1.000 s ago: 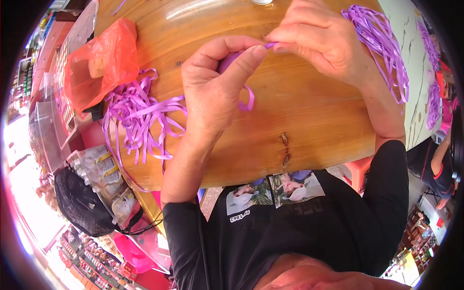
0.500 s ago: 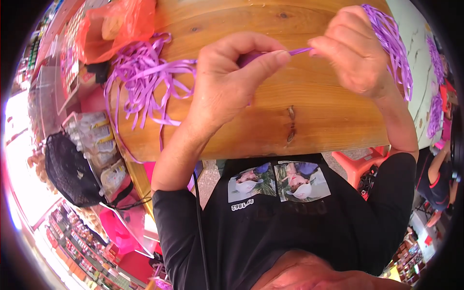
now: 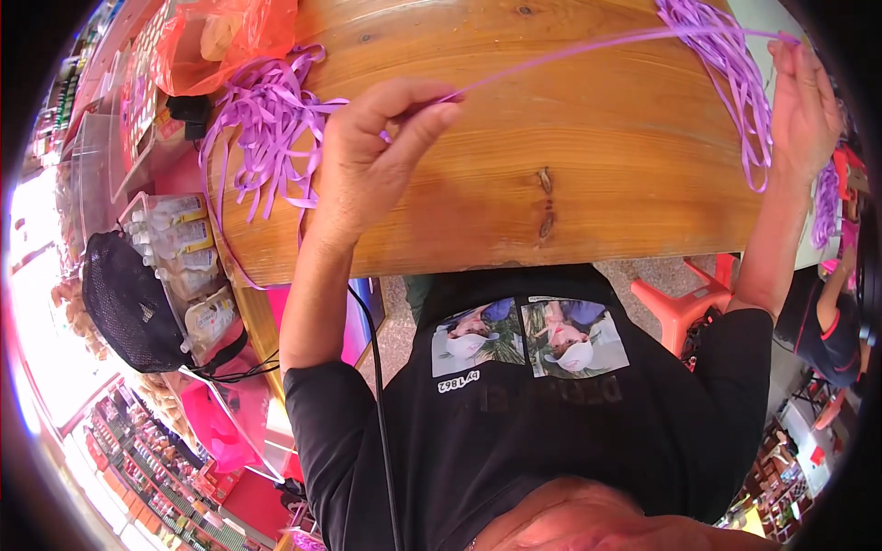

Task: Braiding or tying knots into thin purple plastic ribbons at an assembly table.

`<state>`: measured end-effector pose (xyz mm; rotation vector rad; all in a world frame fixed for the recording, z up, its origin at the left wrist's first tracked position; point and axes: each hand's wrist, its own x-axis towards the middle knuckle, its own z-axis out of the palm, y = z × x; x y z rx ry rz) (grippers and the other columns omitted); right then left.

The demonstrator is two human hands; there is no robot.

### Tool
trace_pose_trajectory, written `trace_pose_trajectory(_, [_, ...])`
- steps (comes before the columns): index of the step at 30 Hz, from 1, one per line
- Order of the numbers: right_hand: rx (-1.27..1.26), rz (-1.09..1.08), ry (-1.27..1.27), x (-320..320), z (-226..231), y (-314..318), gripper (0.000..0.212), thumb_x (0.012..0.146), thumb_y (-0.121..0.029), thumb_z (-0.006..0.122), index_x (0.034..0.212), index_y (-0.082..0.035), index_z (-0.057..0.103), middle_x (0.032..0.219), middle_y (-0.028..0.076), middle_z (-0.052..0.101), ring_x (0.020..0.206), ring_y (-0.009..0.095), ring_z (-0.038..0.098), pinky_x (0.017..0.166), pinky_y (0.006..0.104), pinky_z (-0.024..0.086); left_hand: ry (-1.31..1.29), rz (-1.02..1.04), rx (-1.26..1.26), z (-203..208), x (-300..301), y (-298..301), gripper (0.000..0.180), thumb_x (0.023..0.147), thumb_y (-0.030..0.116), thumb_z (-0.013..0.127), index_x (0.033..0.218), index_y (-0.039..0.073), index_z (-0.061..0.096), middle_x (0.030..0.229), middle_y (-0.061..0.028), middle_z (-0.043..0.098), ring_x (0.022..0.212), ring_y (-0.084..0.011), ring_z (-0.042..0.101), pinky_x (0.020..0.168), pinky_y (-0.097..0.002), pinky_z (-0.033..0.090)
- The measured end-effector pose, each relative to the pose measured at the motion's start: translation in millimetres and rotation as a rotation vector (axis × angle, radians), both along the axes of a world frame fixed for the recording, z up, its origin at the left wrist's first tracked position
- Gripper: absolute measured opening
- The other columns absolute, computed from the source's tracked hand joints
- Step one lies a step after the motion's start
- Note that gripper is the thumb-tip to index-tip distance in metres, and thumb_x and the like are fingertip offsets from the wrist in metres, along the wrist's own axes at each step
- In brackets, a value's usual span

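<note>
A narrow purple ribbon (image 3: 570, 53) is stretched taut above the wooden table (image 3: 459, 207), rising slightly from left to right. My left hand (image 3: 372, 151) pinches one part of it between thumb and forefinger. At the far right, my right hand (image 3: 805, 115) grips the other part at its fingertips, with the arm reaching out past the table's edge. Beside my left hand lies a tangled heap of the same ribbon (image 3: 271, 129), some strands running up to that hand. A looser purple bundle (image 3: 726, 83) lies at the table's right end, under the stretched ribbon.
An orange-red plastic bag (image 3: 262, 37) sits at the back left. Left of the table are a black mesh bag (image 3: 133, 308) and several clear pouches (image 3: 188, 239). An orange stool (image 3: 675, 308) stands below the right edge. Another person (image 3: 822, 335) is at far right.
My right hand has swung outward to the right, and my left hand has shifted left and slightly down. A much longer length of ribbon now spans between them.
</note>
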<state>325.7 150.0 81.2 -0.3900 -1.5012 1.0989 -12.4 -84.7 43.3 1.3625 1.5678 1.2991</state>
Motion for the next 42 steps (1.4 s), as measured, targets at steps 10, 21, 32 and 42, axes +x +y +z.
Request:
trace_pose_trajectory(10, [0.416,-0.847,-0.809,-7,-20,5,0.03,0.077,-0.01,0.064,0.106,-0.003,0.061,0.098,0.01,0.062,0.092,0.024,0.056,0.084,0.0338,0.042,-0.311,0.149,-0.066,4,5,-5,0.013,0.083,0.008,0.066,0.093,-0.001,0.066,0.067,0.0005,0.055,0.059,-0.0028,0.045,0.051,-0.0163,0.033])
trace_pose_trajectory(21, [0.61,0.313,-0.471,-141,-43,-127,0.042,0.073,-0.017,0.07,0.112,-0.008,0.06,0.1,0.007,0.057,0.092,0.027,0.054,0.079,0.0375,0.044,-0.055,0.064,0.142,6,65,0,0.052,0.097,0.035,0.042,0.135,0.001,0.033,0.063,0.005,0.044,0.052,-0.002,0.032,0.047,-0.0172,0.023])
trace_pose_trajectory(32, [0.684,0.12,-0.468,-134,-47,-117,0.016,0.073,-0.013,0.068,0.086,-0.007,0.063,0.085,0.003,0.058,0.078,0.022,0.056,0.068,0.0338,0.043,-0.244,-0.045,-0.064,7,59,4,0.035,0.094,0.022,0.05,0.121,0.0,0.045,0.08,0.0016,0.055,0.068,-0.0051,0.047,0.06,-0.0166,0.036])
trace_pose_trajectory(42, [0.875,-0.042,-0.39,-131,-40,-119,0.013,0.075,-0.018,0.059,0.084,-0.008,0.061,0.073,0.001,0.051,0.074,0.018,0.054,0.069,0.033,0.041,-0.235,-0.019,-0.072,8,38,8,0.004,0.084,-0.001,0.06,0.088,0.001,0.062,0.074,0.0039,0.052,0.068,-0.0035,0.043,0.06,-0.0168,0.033])
